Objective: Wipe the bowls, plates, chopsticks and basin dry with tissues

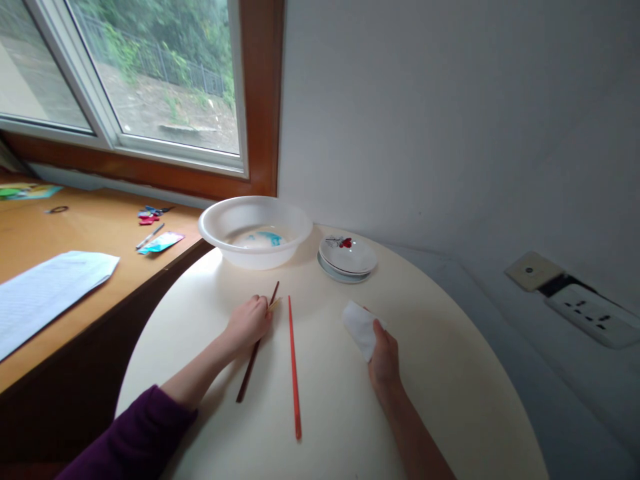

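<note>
My left hand (250, 321) is closed low over the table, its fingers curled at a dark brown chopstick (249, 378) that slants under them. The pale tip of a thin wooden stick (275, 305) pokes out by the fingertips; its other end is hidden. Just to the right lies a red chopstick (293, 367), touched by neither hand. A folded white tissue (361, 328) is pinched between the thumb and fingers of my right hand (385, 357), on the right side of the table.
A white plastic basin (290, 257) with a blue patch inside stands at the back of the round table (345, 427). Beside it are stacked dishes (357, 255), the top one flower-patterned. A wooden desk (95, 230) with papers adjoins at left. Wall sockets (593, 313) are at right.
</note>
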Available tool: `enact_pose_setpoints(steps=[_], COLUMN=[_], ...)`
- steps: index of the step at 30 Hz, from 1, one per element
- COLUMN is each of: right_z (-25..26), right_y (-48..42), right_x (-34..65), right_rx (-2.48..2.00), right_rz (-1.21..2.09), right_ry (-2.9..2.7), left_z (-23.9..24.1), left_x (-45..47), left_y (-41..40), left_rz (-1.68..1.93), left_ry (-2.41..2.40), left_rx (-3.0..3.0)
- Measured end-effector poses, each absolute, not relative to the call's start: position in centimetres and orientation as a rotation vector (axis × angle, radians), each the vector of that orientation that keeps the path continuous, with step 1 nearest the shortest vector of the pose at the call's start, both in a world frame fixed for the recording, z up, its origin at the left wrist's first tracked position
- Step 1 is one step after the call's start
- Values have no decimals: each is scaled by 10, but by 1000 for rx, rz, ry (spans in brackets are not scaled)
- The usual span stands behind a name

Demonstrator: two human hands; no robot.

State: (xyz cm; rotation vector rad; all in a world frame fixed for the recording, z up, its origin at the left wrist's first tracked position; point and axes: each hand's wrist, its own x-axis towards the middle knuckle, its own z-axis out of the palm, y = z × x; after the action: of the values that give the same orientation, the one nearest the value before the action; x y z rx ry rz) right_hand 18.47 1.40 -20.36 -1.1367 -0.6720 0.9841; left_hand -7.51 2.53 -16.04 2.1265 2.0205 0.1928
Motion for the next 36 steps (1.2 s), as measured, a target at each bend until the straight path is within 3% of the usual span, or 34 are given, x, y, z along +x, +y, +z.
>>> enact_pose_setpoints(steps=[36], right_z=[-208], right_y=[15], right_x=[187], right_rx=[-1149], right_rz=[979], right_ry=[-647], left_z=[-165], left_x=[-85], left_y=[34], left_rz=[655], left_ry=[1976], left_rx=[1966])
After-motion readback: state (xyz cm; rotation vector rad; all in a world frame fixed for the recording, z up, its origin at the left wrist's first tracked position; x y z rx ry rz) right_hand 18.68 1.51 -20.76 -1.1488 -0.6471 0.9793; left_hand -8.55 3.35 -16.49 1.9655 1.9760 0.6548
